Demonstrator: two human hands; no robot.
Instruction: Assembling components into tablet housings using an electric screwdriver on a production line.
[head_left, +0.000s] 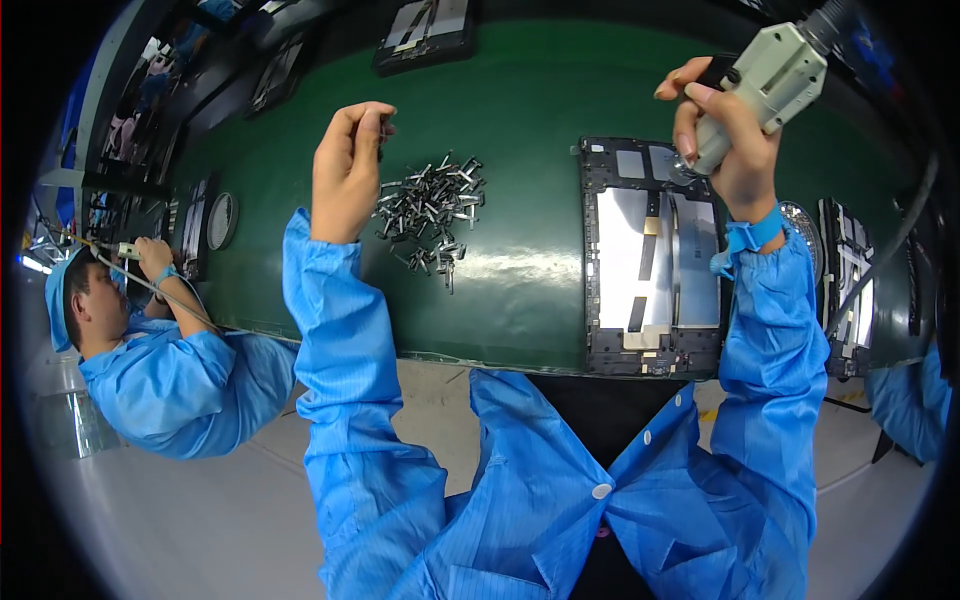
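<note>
My right hand (742,150) is wrapped round a pale grey electric screwdriver (778,78), above the upper right corner of an opened tablet (622,245). The tablet lies on the green table with its silver inner panels and dark flat cables showing. To its left is a loose pile of small black and silvery parts (430,200). Just up and left of that pile, my left hand (347,170) is raised with thumb and fingertips pressed together. A small dark bit shows at those fingertips, too small to name.
Another opened tablet (852,290) lies at the right, with a round dish (797,225) beside it. More devices (425,35) rest along the far edge. At the left a co-worker (165,340) in blue sits near a round white dish (222,221). A cable (893,245) hangs at the right.
</note>
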